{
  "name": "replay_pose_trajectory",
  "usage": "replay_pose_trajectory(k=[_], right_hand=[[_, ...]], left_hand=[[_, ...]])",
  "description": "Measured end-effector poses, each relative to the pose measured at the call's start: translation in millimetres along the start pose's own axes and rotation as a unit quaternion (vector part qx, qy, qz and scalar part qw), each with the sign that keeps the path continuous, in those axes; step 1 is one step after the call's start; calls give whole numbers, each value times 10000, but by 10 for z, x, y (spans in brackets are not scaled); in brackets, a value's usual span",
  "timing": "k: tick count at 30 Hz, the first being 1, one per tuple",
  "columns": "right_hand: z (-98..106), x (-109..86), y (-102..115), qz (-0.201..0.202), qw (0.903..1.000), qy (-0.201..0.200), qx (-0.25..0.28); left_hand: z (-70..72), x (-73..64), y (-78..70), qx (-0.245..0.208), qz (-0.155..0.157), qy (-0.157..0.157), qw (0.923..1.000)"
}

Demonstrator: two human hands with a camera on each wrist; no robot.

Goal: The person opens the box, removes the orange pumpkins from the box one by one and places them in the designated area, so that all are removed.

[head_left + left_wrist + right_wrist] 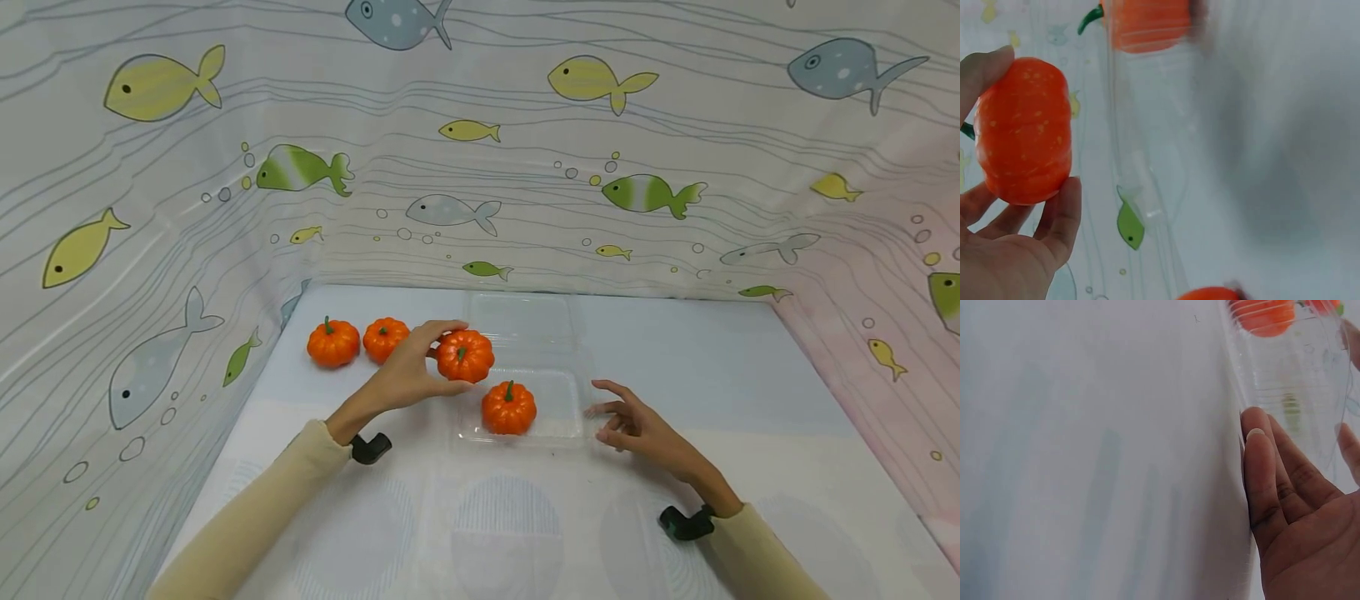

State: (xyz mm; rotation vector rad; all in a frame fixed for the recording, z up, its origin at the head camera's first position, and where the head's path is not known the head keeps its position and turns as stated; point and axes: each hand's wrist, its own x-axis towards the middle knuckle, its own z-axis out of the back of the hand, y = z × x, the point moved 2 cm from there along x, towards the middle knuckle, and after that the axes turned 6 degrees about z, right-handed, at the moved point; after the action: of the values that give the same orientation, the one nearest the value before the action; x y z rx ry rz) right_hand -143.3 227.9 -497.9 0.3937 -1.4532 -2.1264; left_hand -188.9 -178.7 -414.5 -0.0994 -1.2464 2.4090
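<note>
My left hand (pixel 408 373) grips a small orange toy pumpkin (pixel 465 357) between thumb and fingers, over the left side of a clear plastic container (pixel 561 408). In the left wrist view the thumb and fingertips press on opposite sides of the held pumpkin (pixel 1024 131), and its green stem points left. Another pumpkin (pixel 508 408) sits inside the container, stem upward, in the left part. To the container's right, my right hand (pixel 641 427) holds nothing, its fingers loosely bent. The right wrist view has these fingers (pixel 1261 475) close by the container's wall (pixel 1235 362).
Two more pumpkins, one at the far left (pixel 333 343) and one (pixel 384 337) partly behind my left hand, stand on the white table (pixel 697 358). The container's clear lid (pixel 517 318) lies opened toward the back. Fish-print curtains (pixel 525 167) enclose the table's back and sides.
</note>
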Motion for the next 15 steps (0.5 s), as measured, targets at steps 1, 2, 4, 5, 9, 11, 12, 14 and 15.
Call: replay_pose_trajectory(k=[1, 2, 4, 5, 9, 11, 12, 14, 15], right_hand=[[2, -2, -1, 4, 10000, 0, 9], [3, -4, -1, 12, 10000, -3, 23], [6, -10, -8, 1, 10000, -6, 43], [4, -14, -12, -30, 10000, -16, 57], [-8, -18, -20, -74, 9999, -32, 74], [-13, -13, -17, -78, 9999, -33, 78], [-10, -9, -16, -49, 10000, -24, 71], [-4, -3, -15, -47, 10000, -18, 79], [-1, -2, -16, 2, 10000, 0, 73]], left_hand=[[20, -25, 21, -22, 67, -34, 10000], [39, -49, 41, -31, 133, -62, 9999], [73, -100, 86, -23, 277, -118, 9995], [90, -131, 104, -28, 357, -147, 9993], [163, -242, 184, -71, 599, -277, 9978], [201, -298, 220, -92, 694, -349, 9969], [219, -321, 244, -75, 724, -380, 9966], [249, -370, 286, -15, 779, -444, 9960], [263, -395, 307, 33, 797, -470, 9957]])
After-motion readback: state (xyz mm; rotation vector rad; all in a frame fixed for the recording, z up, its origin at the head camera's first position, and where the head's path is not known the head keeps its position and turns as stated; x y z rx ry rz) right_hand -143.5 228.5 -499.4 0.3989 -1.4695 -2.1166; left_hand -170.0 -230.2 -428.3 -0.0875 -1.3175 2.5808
